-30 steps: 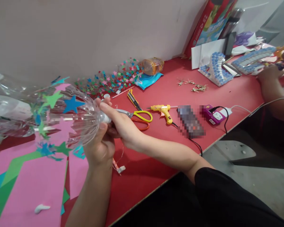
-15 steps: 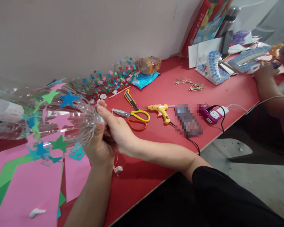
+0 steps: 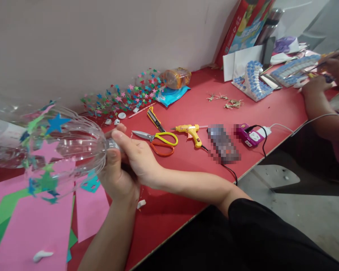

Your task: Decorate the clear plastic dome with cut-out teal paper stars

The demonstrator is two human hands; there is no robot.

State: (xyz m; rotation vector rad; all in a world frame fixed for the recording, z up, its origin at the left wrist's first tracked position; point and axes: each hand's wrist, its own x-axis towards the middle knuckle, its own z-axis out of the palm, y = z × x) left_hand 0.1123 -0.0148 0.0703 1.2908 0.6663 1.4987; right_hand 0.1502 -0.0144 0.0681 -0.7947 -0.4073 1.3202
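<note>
The left hand (image 3: 117, 175) and right hand (image 3: 139, 158) grasp the cut bottle (image 3: 86, 145) by its neck (image 3: 111, 143), sideways over pink paper (image 3: 38, 226); stars (image 3: 48, 151) dot its strips (image 3: 75, 130). Past the right hand lie scissors (image 3: 151, 137), 1 cutter (image 3: 155, 119) and 1 glue gun (image 3: 192, 132) on the red table (image 3: 183, 192).

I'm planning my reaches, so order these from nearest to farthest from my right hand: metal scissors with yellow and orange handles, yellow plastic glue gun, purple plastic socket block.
From your right hand:
1. Scissors, to its right.
2. Glue gun, right of them.
3. Socket block, farthest right.
</note>
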